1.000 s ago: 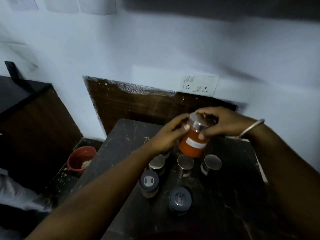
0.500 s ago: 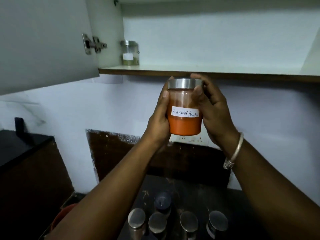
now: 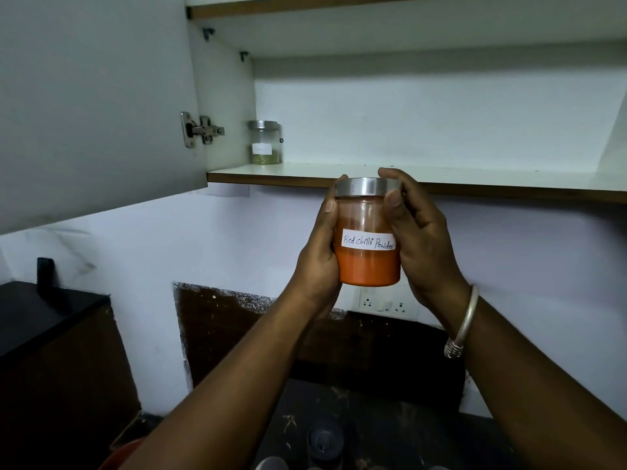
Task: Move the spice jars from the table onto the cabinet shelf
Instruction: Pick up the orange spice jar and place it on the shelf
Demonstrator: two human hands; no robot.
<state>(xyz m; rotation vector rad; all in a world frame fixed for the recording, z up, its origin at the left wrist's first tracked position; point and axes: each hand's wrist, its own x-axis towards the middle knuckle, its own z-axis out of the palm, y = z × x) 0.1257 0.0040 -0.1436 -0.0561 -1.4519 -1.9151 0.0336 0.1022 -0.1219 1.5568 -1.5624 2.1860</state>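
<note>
I hold a glass jar of orange-red powder (image 3: 369, 269) with a steel lid and a white label reading "Red chilli Powder". My left hand (image 3: 319, 262) grips its left side and my right hand (image 3: 419, 245) its right side. The jar is upright, its lid level with the front edge of the cabinet shelf (image 3: 407, 176) and in front of it. One steel-lidded jar with green contents (image 3: 265, 143) stands at the shelf's far left. Tops of more jars (image 3: 325, 439) show on the dark table (image 3: 400, 432) at the bottom edge.
The open cabinet door (image 3: 95, 106) hangs at the left with its hinge (image 3: 200, 132). An upper shelf (image 3: 373, 5) runs above. A wall socket (image 3: 386, 304) sits below the jar. A dark counter (image 3: 40, 313) is at left, a red bowl's rim (image 3: 118, 457) bottom left.
Both hands lifted the chilli jar off the table up toward the shelf; my view tilted up, so the shelf fills more of the frame and the table jars dropped to the bottom edge.
</note>
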